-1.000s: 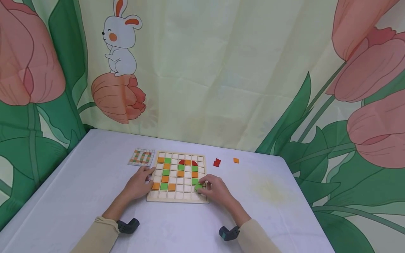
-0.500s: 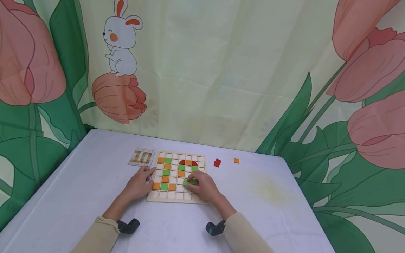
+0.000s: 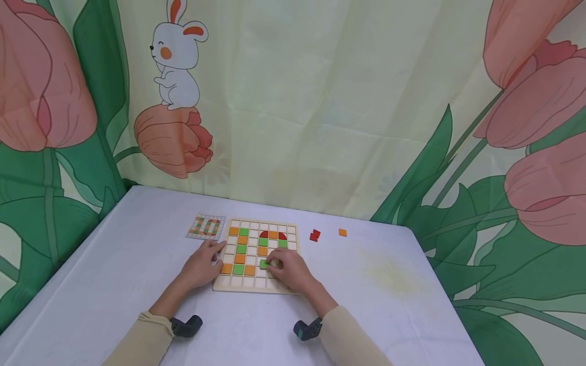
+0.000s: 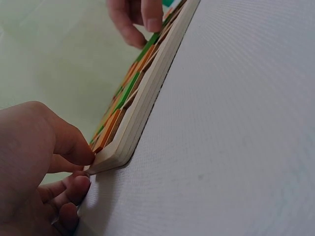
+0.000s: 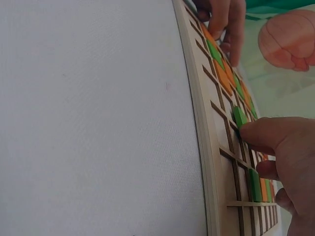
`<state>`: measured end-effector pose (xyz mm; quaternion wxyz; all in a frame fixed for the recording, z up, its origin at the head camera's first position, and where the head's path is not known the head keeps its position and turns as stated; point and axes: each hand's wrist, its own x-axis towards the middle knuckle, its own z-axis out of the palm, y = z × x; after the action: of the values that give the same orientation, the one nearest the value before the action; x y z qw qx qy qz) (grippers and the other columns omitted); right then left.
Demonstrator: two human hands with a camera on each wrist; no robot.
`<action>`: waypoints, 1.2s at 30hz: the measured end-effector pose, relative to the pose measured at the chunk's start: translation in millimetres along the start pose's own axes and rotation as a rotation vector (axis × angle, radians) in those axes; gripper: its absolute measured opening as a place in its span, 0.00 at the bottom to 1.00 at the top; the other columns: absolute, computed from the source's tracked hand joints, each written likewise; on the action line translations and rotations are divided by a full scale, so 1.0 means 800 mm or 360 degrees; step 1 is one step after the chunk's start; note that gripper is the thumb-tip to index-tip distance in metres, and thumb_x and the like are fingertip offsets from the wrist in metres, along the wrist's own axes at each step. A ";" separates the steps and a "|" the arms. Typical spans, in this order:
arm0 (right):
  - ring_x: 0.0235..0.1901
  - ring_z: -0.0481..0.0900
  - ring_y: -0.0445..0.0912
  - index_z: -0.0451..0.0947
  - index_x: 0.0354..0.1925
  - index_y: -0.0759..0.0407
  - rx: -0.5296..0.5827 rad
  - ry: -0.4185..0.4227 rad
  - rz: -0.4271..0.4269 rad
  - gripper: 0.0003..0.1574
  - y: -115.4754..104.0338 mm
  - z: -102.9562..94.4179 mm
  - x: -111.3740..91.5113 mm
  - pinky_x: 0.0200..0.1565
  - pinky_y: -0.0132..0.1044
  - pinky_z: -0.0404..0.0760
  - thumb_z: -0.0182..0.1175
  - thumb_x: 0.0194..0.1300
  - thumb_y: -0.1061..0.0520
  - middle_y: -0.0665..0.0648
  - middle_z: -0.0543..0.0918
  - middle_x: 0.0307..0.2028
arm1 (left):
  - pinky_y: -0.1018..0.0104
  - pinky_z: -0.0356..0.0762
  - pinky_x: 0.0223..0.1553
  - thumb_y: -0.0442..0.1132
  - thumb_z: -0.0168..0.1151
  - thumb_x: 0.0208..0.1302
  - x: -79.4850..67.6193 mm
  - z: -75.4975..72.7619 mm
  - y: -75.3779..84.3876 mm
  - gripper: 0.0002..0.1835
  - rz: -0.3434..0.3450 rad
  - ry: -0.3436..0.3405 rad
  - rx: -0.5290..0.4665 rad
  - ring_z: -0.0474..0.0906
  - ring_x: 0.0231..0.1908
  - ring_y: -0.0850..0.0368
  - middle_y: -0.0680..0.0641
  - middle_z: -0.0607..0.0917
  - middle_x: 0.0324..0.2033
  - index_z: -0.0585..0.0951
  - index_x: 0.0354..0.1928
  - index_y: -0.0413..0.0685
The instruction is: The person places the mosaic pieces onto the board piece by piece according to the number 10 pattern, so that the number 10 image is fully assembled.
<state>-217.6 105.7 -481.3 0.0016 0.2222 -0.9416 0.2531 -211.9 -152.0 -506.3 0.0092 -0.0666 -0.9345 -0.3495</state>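
A wooden grid board lies on the table, with orange, green and red tiles set in several of its cells. My right hand pinches a green square tile between thumb and fingers, over the cells below an orange tile. In the right wrist view this green tile is tilted at the grid. My left hand rests against the board's left edge, index finger and thumb spread apart along it. The left wrist view has the thumb at the board's corner, beside an orange tile.
A small printed pattern card lies left of the board's far corner. Loose red tiles and one orange tile lie to the board's right. A printed curtain hangs behind the white table.
My right hand has carried the green tile leftward from the board's right side to its middle columns. My left hand stays at the left edge.
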 end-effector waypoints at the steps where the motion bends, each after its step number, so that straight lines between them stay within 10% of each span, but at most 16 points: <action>1: 0.32 0.72 0.37 0.86 0.41 0.45 -0.0005 0.0000 -0.0005 0.09 0.000 0.000 0.001 0.32 0.24 0.72 0.66 0.60 0.50 0.44 0.83 0.42 | 0.68 0.63 0.29 0.35 0.58 0.59 0.000 0.000 0.000 0.31 0.0002 0.0000 0.0000 0.66 0.34 0.57 0.46 0.70 0.40 0.70 0.67 0.41; 13: 0.48 0.77 0.40 0.88 0.36 0.47 0.0044 0.0023 0.0086 0.05 -0.005 0.003 0.012 0.50 0.33 0.78 0.66 0.61 0.52 0.43 0.82 0.43 | 0.67 0.62 0.29 0.35 0.57 0.59 0.000 -0.003 0.001 0.31 0.0022 -0.0019 -0.0001 0.65 0.33 0.57 0.46 0.70 0.39 0.69 0.67 0.39; 36: 0.47 0.76 0.44 0.83 0.52 0.47 0.0146 0.0079 0.0227 0.18 0.026 -0.014 0.003 0.46 0.35 0.80 0.65 0.62 0.50 0.48 0.81 0.50 | 0.66 0.62 0.29 0.35 0.57 0.60 -0.001 -0.003 0.001 0.31 0.0018 -0.0020 0.0002 0.65 0.33 0.57 0.46 0.70 0.40 0.69 0.67 0.40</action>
<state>-229.7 125.8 -481.1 -0.0032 0.1481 -0.9421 0.3010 -210.7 -153.3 -503.9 0.0053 -0.0741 -0.9344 -0.3483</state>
